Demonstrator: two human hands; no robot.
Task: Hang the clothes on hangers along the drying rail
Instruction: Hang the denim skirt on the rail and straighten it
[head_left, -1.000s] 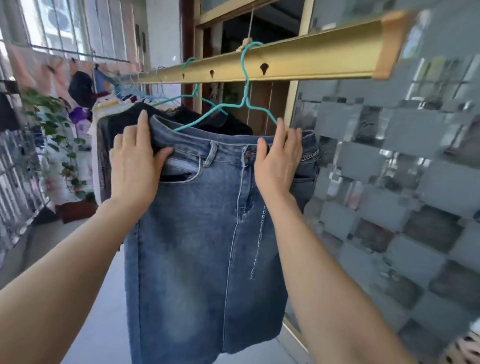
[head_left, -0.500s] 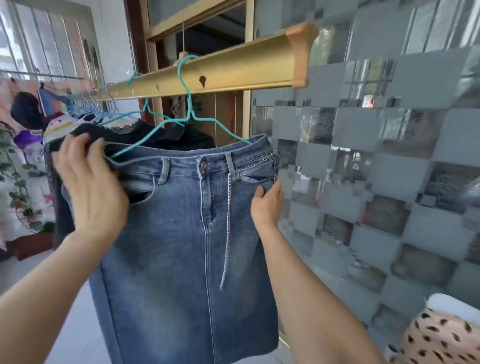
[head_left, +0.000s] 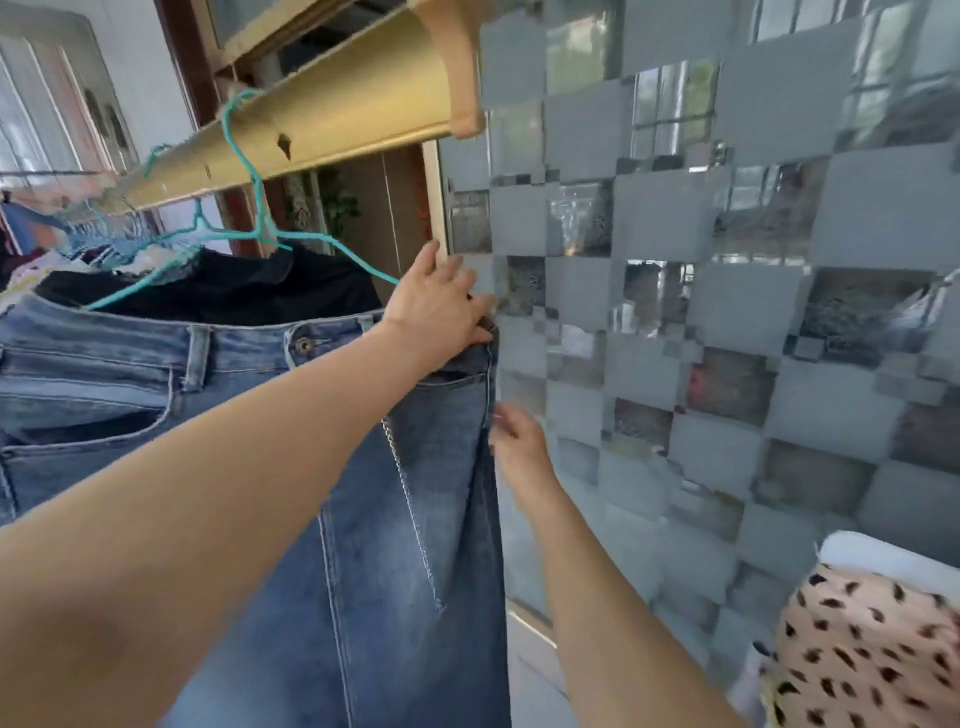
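A blue denim skirt with a thin chain at its front hangs on a teal wire hanger, hooked over the gold drying rail. My left arm crosses in front of the skirt, and my left hand grips the right end of the waistband. Lower down, my right hand pinches the skirt's right side seam; its fingers are blurred. A black garment hangs directly behind the skirt on a second teal hanger.
A frosted checkered glass panel stands close on the right, just past the rail's end cap. Pink leopard-print cloth lies at the bottom right. More hangers and clothes crowd the rail to the far left.
My left hand left the waistband's left end and reached across to its right end. My right hand dropped down the side seam. The view has moved closer and to the right.
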